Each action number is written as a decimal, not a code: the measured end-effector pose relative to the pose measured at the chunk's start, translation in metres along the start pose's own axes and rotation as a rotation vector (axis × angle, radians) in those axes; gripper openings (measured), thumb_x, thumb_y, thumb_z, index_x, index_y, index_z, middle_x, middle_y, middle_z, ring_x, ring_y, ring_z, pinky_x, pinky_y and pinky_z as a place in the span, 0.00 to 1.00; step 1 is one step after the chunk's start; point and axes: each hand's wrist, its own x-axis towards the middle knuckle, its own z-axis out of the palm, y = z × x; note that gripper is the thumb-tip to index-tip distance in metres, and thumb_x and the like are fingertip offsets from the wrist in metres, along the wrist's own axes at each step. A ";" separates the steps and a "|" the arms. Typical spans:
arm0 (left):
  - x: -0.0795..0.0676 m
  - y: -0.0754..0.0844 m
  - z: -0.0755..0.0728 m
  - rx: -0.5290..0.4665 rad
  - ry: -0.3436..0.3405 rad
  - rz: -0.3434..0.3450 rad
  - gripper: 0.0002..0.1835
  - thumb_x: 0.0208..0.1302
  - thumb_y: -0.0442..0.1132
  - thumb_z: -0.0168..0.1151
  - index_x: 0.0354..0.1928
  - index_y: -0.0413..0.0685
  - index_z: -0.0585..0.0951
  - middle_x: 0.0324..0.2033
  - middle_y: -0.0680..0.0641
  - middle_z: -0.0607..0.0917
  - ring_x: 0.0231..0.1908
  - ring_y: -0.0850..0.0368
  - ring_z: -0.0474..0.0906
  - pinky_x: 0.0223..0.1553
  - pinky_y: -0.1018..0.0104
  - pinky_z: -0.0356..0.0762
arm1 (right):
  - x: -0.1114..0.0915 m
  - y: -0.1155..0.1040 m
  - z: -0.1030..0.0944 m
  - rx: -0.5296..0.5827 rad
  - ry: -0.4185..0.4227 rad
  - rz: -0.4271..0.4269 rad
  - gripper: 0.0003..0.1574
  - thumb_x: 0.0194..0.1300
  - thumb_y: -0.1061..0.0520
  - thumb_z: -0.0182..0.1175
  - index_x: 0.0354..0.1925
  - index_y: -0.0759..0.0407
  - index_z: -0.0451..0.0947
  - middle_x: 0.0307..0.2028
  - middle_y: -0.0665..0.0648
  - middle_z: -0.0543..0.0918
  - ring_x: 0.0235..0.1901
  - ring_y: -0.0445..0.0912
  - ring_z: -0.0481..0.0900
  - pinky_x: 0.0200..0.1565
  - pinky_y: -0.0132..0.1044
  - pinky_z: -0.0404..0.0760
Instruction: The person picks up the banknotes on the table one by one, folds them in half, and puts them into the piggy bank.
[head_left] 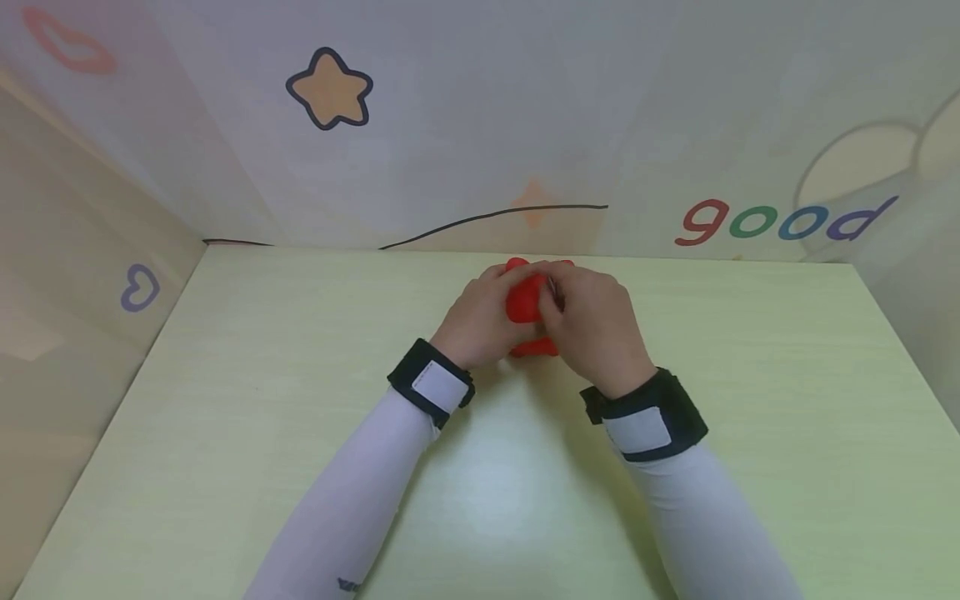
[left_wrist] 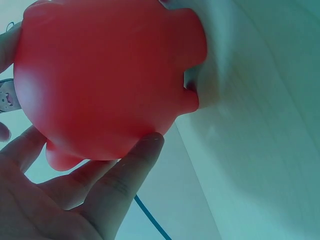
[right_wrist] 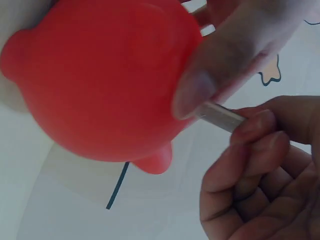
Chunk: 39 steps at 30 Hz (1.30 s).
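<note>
A round red piggy bank [head_left: 525, 302] with stubby legs stands near the back of the table. My left hand [head_left: 478, 321] grips it from the left, fingers spread round its body in the left wrist view. Between thumb and fingertips, my right hand [head_left: 600, 325] pinches a small flat piece [right_wrist: 222, 117] with a silvery edge. That piece meets the top of the bank, beside a left fingertip. In the left wrist view its face [left_wrist: 8, 96] carries a small cartoon print. Its inner end is hidden behind that fingertip and the bank.
The pale wooden table [head_left: 300, 433] runs back to a printed wall [head_left: 450, 125] close behind the piggy bank. A side wall [head_left: 75, 333] borders the table on the left, another on the right. Both wrists wear black straps [head_left: 431, 383].
</note>
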 end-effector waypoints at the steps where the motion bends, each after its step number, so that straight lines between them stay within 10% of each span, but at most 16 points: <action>1: 0.000 0.000 0.000 0.003 0.000 -0.002 0.40 0.62 0.51 0.73 0.76 0.62 0.69 0.73 0.45 0.69 0.66 0.43 0.71 0.60 0.51 0.83 | 0.000 0.000 0.000 -0.012 -0.005 -0.001 0.15 0.72 0.62 0.59 0.54 0.64 0.83 0.27 0.61 0.84 0.23 0.51 0.77 0.28 0.39 0.80; 16: 0.000 -0.001 0.000 -0.001 0.005 0.020 0.40 0.63 0.53 0.72 0.76 0.61 0.69 0.70 0.44 0.71 0.64 0.44 0.72 0.57 0.51 0.85 | 0.005 0.013 -0.001 0.084 -0.124 0.035 0.24 0.77 0.54 0.58 0.66 0.60 0.78 0.31 0.59 0.86 0.25 0.50 0.78 0.29 0.37 0.79; 39: 0.001 -0.002 0.001 -0.032 0.003 0.031 0.43 0.60 0.55 0.75 0.76 0.69 0.67 0.69 0.45 0.72 0.64 0.46 0.72 0.51 0.53 0.87 | 0.007 0.027 -0.006 0.155 -0.080 0.098 0.13 0.72 0.55 0.64 0.51 0.59 0.81 0.35 0.60 0.86 0.34 0.54 0.81 0.29 0.37 0.82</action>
